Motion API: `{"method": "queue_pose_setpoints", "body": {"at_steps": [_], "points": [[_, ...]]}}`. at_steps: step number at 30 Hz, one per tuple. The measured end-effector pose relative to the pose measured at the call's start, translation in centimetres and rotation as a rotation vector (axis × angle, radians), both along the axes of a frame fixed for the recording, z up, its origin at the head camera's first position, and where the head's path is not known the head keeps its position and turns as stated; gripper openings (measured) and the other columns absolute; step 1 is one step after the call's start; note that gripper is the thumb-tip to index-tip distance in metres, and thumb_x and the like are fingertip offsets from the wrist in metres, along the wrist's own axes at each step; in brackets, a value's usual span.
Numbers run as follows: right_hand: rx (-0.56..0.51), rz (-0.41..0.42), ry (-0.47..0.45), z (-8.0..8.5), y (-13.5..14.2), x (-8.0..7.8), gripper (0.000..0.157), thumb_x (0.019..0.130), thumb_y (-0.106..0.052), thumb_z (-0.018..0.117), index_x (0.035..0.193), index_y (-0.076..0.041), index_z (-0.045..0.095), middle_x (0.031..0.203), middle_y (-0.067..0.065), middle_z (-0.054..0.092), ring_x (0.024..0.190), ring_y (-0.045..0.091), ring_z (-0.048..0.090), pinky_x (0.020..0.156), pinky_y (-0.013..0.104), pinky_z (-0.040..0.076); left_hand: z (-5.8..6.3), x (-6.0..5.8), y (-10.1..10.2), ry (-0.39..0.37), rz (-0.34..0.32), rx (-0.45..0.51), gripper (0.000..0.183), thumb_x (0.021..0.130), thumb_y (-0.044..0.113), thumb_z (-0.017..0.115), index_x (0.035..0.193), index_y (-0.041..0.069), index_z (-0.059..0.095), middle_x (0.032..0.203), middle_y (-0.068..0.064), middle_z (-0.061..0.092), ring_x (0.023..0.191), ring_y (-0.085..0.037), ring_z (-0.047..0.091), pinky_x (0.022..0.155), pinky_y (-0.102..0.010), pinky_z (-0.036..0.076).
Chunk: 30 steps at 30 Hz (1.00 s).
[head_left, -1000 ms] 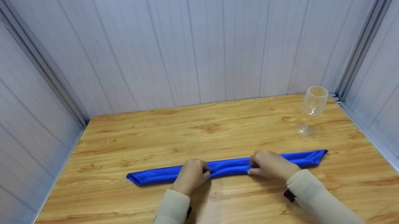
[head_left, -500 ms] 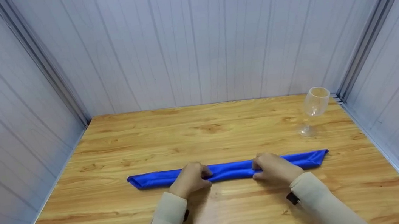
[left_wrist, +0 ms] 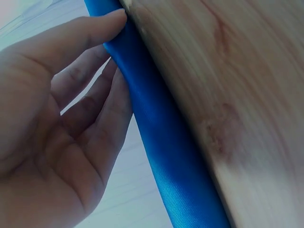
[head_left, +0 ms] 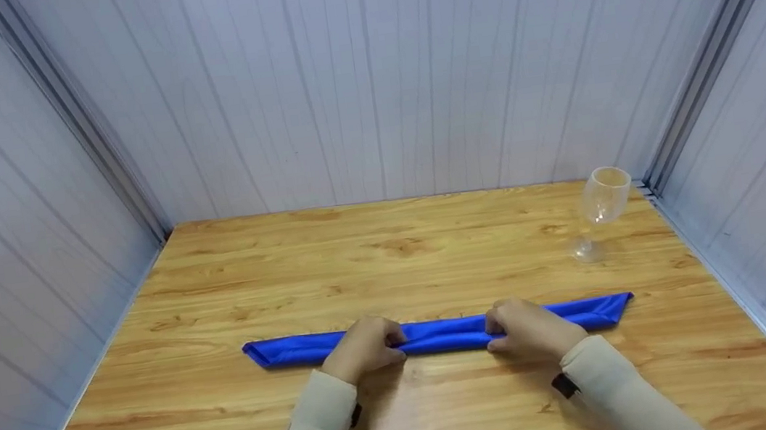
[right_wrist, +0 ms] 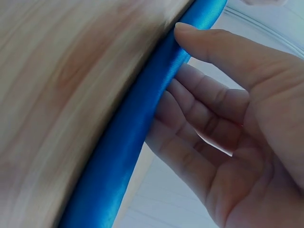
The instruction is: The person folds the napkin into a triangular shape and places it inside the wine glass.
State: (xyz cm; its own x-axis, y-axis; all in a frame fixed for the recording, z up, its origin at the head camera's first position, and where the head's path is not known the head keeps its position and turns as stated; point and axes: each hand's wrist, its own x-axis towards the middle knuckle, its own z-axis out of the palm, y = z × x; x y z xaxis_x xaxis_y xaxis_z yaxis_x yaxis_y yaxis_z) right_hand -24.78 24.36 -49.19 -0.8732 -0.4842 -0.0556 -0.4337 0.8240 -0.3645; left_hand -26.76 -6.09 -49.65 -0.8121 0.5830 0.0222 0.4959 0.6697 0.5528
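Note:
A shiny blue cloth [head_left: 444, 335], rolled into a long narrow strip with slanted ends, lies crosswise on the wooden table. My left hand [head_left: 364, 349] pinches the roll left of its middle, thumb on the near side and curled fingers over the top. To the right of the middle, my right hand [head_left: 530, 328] pinches it the same way. In the left wrist view the thumb presses the blue cloth [left_wrist: 156, 123] while the fingers lie against its other side. The right wrist view has the thumb and bent fingers on either side of the cloth [right_wrist: 128, 128].
A clear stemmed wine glass [head_left: 606, 196] stands upright at the back right of the wooden table [head_left: 388, 258]. Pale panel walls [head_left: 366, 78] enclose the table at the back and on both sides.
The cloth roll and both hands have shifted slightly toward the person. The roll looks straighter along its near edge between the hands. The wine glass stays in place.

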Motion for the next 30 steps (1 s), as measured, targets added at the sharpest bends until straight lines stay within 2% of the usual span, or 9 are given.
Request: {"method": "queue_pose_setpoints", "body": {"at_steps": [5,9,12,16,24,30], "points": [[0.001,0.009,0.023,0.0,0.1,0.1,0.01,0.09,-0.023,0.075,0.093,-0.014,0.073,0.093,-0.005,0.062,0.082,0.011,0.06,0.072,0.034,0.053,0.1,0.2,0.1,0.032,-0.016,-0.023,0.011,0.089,0.004,0.075,0.101,0.004,0.076,0.099,-0.009,0.073,0.091,-0.022,0.068,0.08,-0.037,0.056],[0.003,0.019,0.044,-0.2,0.1,0.0,0.008,0.092,-0.022,0.074,0.093,-0.013,0.074,0.093,-0.003,0.064,0.083,0.012,0.062,0.072,0.035,0.054,0.2,0.1,0.2,0.075,-0.025,-0.064,0.011,0.093,0.005,0.071,0.103,0.002,0.075,0.103,-0.011,0.073,0.099,-0.027,0.068,0.086,-0.04,0.055],[0.004,0.023,0.049,-0.4,0.1,-0.1,0.007,0.093,-0.02,0.073,0.093,-0.013,0.074,0.094,-0.002,0.065,0.085,0.014,0.064,0.073,0.036,0.054,0.3,-0.1,0.1,0.082,-0.026,-0.067,0.01,0.094,0.006,0.07,0.102,0.002,0.074,0.101,-0.011,0.072,0.098,-0.028,0.068,0.086,-0.041,0.054],[0.011,0.025,0.059,-0.5,0.1,-0.1,0.007,0.094,-0.02,0.072,0.092,-0.012,0.074,0.094,-0.002,0.065,0.084,0.015,0.063,0.073,0.036,0.054,0.1,-0.4,0.0,0.047,-0.01,-0.053,0.007,0.096,0.008,0.068,0.101,0.004,0.068,0.097,-0.01,0.07,0.094,-0.028,0.067,0.082,-0.043,0.054],[0.033,0.023,0.091,-0.6,0.3,-0.3,0.01,0.095,-0.022,0.071,0.092,-0.013,0.073,0.091,-0.003,0.063,0.08,0.013,0.061,0.071,0.036,0.054,-0.6,-1.4,-0.1,-0.031,0.03,-0.038,0.005,0.101,0.014,0.061,0.104,0.011,0.064,0.104,-0.009,0.068,0.097,-0.027,0.065,0.083,-0.046,0.052],[0.036,0.034,0.118,-0.8,0.4,-0.3,0.01,0.096,-0.021,0.069,0.094,-0.012,0.073,0.091,-0.002,0.064,0.081,0.015,0.062,0.073,0.037,0.054,-0.9,-1.7,0.0,-0.041,0.021,-0.035,0.011,0.103,0.014,0.058,0.111,0.012,0.065,0.114,-0.013,0.068,0.106,-0.03,0.064,0.09,-0.049,0.05]]}}
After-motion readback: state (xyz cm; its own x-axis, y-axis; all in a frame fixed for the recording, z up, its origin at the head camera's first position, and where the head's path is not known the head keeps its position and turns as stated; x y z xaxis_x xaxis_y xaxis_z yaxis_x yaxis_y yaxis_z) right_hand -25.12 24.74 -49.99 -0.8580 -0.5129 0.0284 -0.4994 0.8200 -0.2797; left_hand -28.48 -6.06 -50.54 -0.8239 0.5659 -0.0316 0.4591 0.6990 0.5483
